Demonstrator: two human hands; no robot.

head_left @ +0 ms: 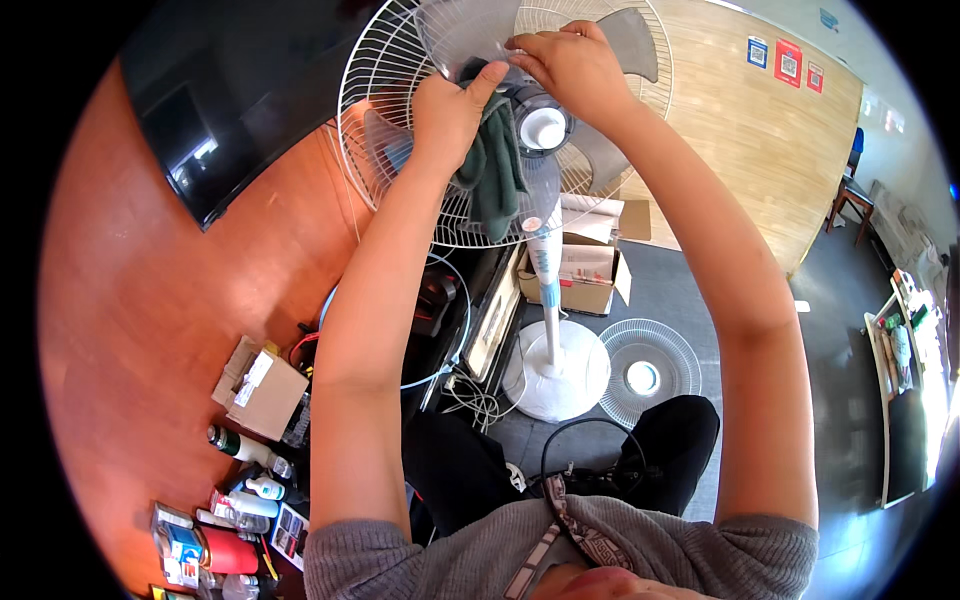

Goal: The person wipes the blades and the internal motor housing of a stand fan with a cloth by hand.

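In front of me stands a white pedestal fan [545,262], its front open, with grey see-through blades [630,45] inside the rear wire guard [385,60]. My left hand [450,115] is closed on a dark green cloth [492,175], which hangs down over the guard's lower part. The left thumb points up at the blades; the other left fingers are mostly hidden. My right hand [575,68] reaches over the hub [543,128], thumb and fingertips pinching the edge of the upper blade [465,30]. The removed front guard [665,345] lies on the floor beside the round fan base [530,375].
A reddish-brown table [250,290] on the left carries a black screen [190,150], a small cardboard box [262,385], bottles and a red container [230,550]. An open carton [585,290] stands behind the fan pole. Coiled cables [470,400] lie near its base.
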